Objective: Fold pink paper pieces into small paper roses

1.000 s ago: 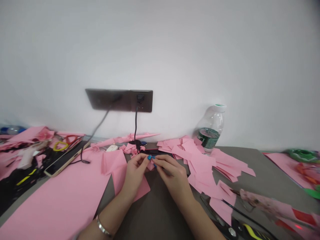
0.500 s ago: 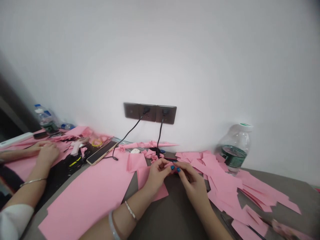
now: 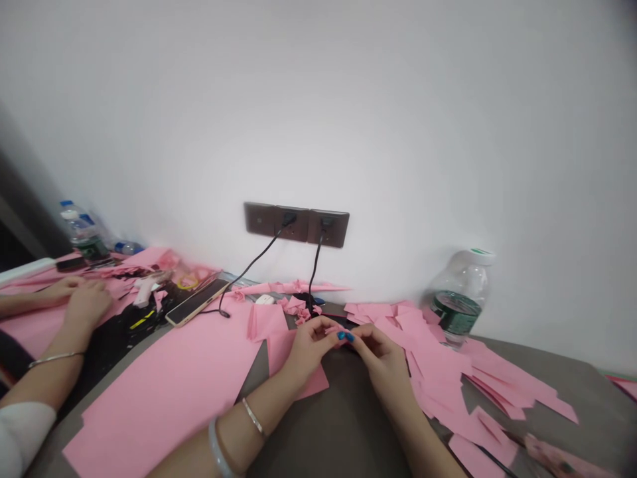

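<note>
The person's left hand (image 3: 311, 350) and right hand (image 3: 382, 367) meet over the desk (image 3: 338, 431), both clenched in a pinch on a small piece of pink paper (image 3: 332, 330). The paper sits between the fingertips, mostly hidden, so its shape cannot be told. The nails are painted blue. Two bangles (image 3: 233, 431) circle the left arm.

A folded pink paper sheet (image 3: 263, 322) lies at 11 o'clock from the hands, just beside the left hand. A large pink sheet (image 3: 149, 378) spreads at 8 o'clock, and loose cut pink paper pieces (image 3: 428, 358) pile at 3 o'clock. Crumpled pink paper (image 3: 296, 309) sits at 12 o'clock, below a wall socket panel (image 3: 297, 224) with two black cables (image 3: 249, 272). A plastic water bottle (image 3: 460, 299) stands at 2 o'clock, a smartphone (image 3: 198, 302) lies at 10 o'clock, and a co-worker's open hand (image 3: 87, 304) rests on pink paper at 9 o'clock.
</note>
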`<act>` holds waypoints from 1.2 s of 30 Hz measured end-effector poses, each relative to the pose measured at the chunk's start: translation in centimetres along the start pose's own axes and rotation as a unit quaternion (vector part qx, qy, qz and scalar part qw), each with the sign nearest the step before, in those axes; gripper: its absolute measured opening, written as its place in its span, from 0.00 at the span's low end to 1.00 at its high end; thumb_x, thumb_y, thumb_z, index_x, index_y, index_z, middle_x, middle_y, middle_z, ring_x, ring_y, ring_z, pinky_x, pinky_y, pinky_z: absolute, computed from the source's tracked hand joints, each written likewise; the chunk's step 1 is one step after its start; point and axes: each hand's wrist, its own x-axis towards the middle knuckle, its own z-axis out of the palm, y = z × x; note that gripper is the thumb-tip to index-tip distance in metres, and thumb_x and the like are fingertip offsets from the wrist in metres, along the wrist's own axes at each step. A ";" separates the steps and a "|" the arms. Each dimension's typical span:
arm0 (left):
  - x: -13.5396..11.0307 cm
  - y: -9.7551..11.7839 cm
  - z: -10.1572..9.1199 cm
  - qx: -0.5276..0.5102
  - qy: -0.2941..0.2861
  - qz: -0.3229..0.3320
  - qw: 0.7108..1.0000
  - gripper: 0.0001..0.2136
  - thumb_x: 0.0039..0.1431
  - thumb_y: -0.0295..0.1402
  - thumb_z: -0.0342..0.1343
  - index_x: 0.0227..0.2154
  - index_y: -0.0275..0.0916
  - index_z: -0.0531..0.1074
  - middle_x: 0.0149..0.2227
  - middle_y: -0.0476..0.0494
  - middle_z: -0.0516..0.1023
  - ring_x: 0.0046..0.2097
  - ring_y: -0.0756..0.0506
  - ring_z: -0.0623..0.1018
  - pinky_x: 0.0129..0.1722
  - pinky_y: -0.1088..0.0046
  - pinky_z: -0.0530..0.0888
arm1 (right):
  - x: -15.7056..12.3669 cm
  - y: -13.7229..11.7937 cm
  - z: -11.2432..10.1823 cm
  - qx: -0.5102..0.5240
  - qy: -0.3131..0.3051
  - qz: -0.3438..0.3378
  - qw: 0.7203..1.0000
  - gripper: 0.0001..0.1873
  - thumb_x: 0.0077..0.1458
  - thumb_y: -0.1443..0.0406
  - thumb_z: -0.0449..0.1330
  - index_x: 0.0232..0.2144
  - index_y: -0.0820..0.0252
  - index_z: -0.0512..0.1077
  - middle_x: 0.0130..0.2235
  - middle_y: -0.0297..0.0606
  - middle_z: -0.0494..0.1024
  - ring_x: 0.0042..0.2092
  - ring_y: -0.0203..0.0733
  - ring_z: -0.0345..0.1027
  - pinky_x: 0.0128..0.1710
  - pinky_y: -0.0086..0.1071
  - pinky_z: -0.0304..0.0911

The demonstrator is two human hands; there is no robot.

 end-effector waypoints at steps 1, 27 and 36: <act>0.0 0.0 0.0 0.001 -0.003 -0.003 1.000 0.13 0.42 0.40 0.71 0.27 0.36 0.78 0.28 0.47 0.77 0.31 0.50 0.74 0.35 0.74 0.72 | 0.0 0.0 -0.1 0.005 0.007 -0.001 1.000 0.20 0.45 0.49 0.68 0.24 0.60 0.75 0.26 0.39 0.78 0.30 0.44 0.71 0.32 0.35 0.67; -0.1 0.0 0.1 0.069 0.017 0.027 0.997 0.17 0.51 0.48 0.61 0.29 0.37 0.76 0.31 0.46 0.75 0.32 0.47 0.74 0.31 0.71 0.75 | 0.1 0.6 0.8 0.038 0.052 -0.021 0.998 0.18 0.52 0.50 0.61 0.29 0.59 0.71 0.26 0.34 0.72 0.25 0.37 0.63 0.24 0.30 0.61; -0.1 0.5 0.1 0.103 0.011 0.041 0.994 0.13 0.48 0.43 0.64 0.28 0.36 0.77 0.28 0.47 0.75 0.29 0.49 0.72 0.31 0.73 0.72 | 0.1 0.5 0.7 0.026 0.056 -0.027 0.998 0.15 0.52 0.53 0.62 0.29 0.59 0.73 0.28 0.37 0.76 0.29 0.40 0.67 0.26 0.30 0.62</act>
